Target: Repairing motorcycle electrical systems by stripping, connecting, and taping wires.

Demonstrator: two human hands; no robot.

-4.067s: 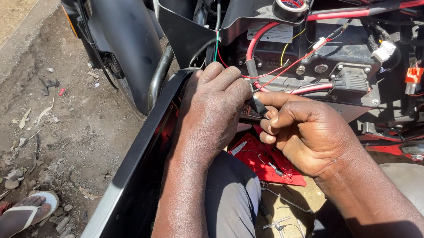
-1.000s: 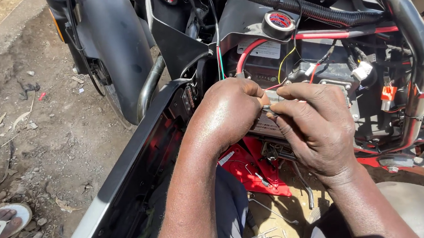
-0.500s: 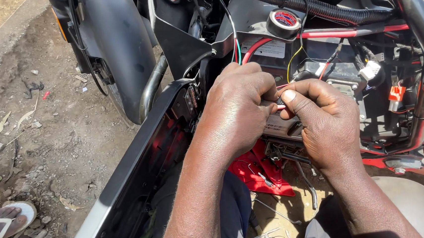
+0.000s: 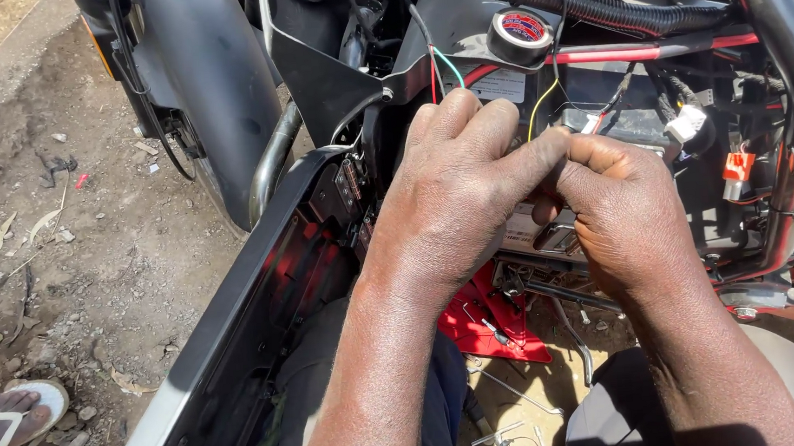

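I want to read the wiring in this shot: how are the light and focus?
Head view: hard sunlight, sharp focus on the left hand and right hand; glare on the chrome frame tube; deep shadow hides the black side panel.

Whatever the left hand (image 4: 455, 191) and right hand (image 4: 624, 207) pinch between them is hidden behind the left hand's knuckles; cannot tell if it is a wire end or a connector. The thin wires (image 4: 437, 66) run down out of sight behind the left fingers. Battery (image 4: 613, 119) mostly covered by both hands. Chrome frame tube (image 4: 791, 65) cut off at the right edge. Sandalled foot (image 4: 6, 423) cut off at the left edge. Small tools on the red sheet (image 4: 479, 324) too small to identify. Both forearms leave the bottom edge.
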